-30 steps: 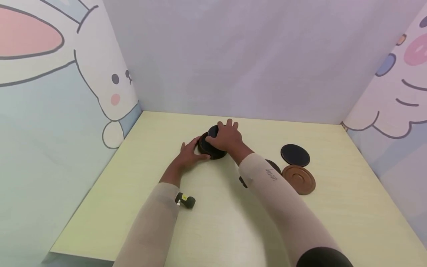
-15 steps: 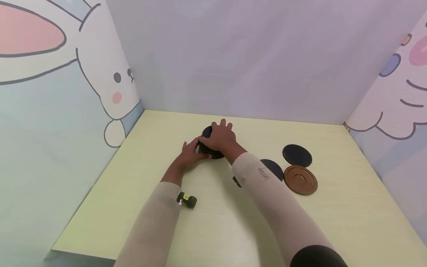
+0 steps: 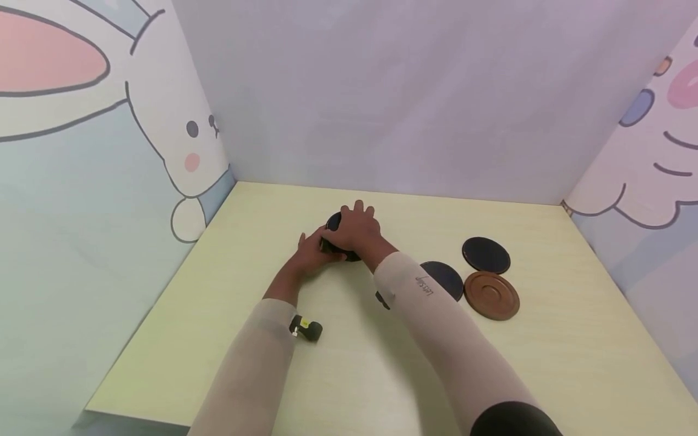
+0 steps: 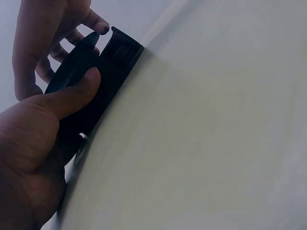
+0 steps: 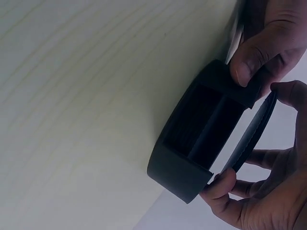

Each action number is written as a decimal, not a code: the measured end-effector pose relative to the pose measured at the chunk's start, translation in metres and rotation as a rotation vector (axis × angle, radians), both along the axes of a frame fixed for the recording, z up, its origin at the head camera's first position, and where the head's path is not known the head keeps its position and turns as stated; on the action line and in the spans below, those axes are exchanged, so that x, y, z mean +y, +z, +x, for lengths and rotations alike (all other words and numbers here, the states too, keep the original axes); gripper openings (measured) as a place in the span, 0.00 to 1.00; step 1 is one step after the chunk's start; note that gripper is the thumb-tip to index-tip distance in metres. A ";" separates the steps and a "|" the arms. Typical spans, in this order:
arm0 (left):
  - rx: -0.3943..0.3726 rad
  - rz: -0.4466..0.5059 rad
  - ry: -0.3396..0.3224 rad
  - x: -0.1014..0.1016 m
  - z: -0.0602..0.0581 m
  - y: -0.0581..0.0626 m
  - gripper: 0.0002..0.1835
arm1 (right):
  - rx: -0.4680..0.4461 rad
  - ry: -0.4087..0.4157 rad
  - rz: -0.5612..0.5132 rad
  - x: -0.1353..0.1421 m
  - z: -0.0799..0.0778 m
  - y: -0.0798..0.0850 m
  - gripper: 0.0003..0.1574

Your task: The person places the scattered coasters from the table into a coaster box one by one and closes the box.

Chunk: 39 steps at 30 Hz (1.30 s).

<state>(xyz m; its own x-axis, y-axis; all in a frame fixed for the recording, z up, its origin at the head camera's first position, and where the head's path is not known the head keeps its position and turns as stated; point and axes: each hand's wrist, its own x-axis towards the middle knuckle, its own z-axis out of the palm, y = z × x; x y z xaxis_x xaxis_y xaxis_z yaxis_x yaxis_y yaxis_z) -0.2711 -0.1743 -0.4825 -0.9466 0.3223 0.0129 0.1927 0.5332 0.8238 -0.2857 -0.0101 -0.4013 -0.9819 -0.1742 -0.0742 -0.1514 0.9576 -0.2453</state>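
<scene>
A round black coaster holder point(image 3: 351, 257) with a cut-out side stands on the table toward the back. My left hand point(image 3: 312, 253) grips its left side, with the thumb point(image 4: 91, 81) lying along the wall. Above the holder, my right hand point(image 3: 360, 230) pinches a thin black round coaster point(image 5: 252, 132) by its edges. The right wrist view shows this coaster slightly tilted, close over the holder's open top. Through the cut-out, the holder's dark inside point(image 5: 204, 127) is partly visible. In the head view the right hand hides much of both.
On the pale table point(image 3: 572, 339), two black coasters point(image 3: 486, 254) lie to the right, the nearer one partly behind the right sleeve point(image 3: 436, 303). A brown disc point(image 3: 492, 295) with a ringed centre lies beside them. A pale curtain point(image 3: 382, 97) rises behind the table.
My right hand has moved left and slightly toward me, bringing the coaster over the holder. The left hand stays at the holder. More of the nearer black coaster on the table shows now.
</scene>
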 end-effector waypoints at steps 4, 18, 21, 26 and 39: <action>-0.001 0.002 0.009 0.000 0.001 -0.001 0.49 | -0.011 0.002 0.016 -0.002 0.001 -0.002 0.48; 0.003 0.001 0.016 0.002 0.002 0.000 0.52 | 0.009 -0.031 0.071 -0.002 0.001 -0.005 0.50; -0.002 -0.017 0.025 0.002 0.002 0.000 0.53 | 0.003 -0.031 0.066 0.001 0.001 -0.004 0.48; -0.017 -0.046 0.042 0.001 0.003 0.000 0.56 | -0.026 -0.033 0.064 0.004 0.001 -0.004 0.48; -0.011 -0.054 0.043 0.002 0.003 0.000 0.56 | -0.037 -0.005 0.095 0.006 0.000 -0.008 0.48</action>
<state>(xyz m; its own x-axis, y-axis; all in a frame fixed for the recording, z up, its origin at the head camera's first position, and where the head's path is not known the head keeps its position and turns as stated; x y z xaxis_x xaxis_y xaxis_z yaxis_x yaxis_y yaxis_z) -0.2684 -0.1721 -0.4820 -0.9595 0.2814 -0.0138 0.1598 0.5842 0.7957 -0.2857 -0.0039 -0.4094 -0.9791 -0.1598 -0.1259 -0.1391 0.9775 -0.1586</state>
